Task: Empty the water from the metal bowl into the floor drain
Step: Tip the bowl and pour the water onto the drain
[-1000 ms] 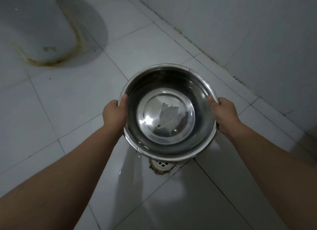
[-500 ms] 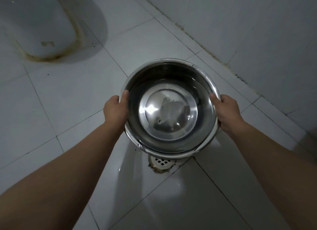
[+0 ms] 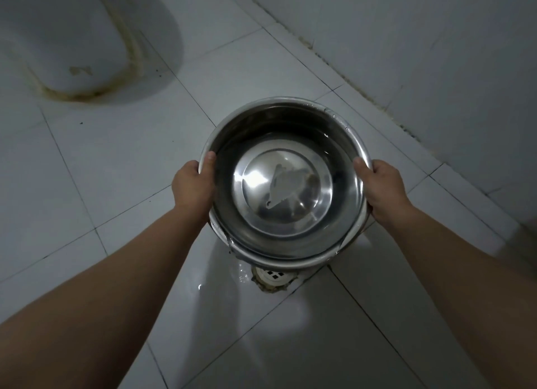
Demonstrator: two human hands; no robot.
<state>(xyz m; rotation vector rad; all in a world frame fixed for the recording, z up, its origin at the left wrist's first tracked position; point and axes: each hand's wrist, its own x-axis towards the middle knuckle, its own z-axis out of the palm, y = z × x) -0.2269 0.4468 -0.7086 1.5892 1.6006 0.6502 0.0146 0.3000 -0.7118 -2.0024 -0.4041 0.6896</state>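
Note:
I hold a round metal bowl with clear water in it above the tiled floor. My left hand grips its left rim, thumb inside. My right hand grips the right rim the same way. The bowl tips slightly toward me, its near edge lower. A thin trickle of water falls from the near-left rim. The floor drain, a small white grate in a chipped tile joint, lies just below the bowl's near edge and is partly hidden by it.
A white toilet base with a stained seal stands at the upper left. A tiled wall runs along the right, meeting the floor at a grimy joint. Wet glossy floor tiles surround the drain.
The bowl has sunk a little toward the floor and tipped slightly toward me, and water has begun to spill over its near-left rim. Both hands keep the same grip.

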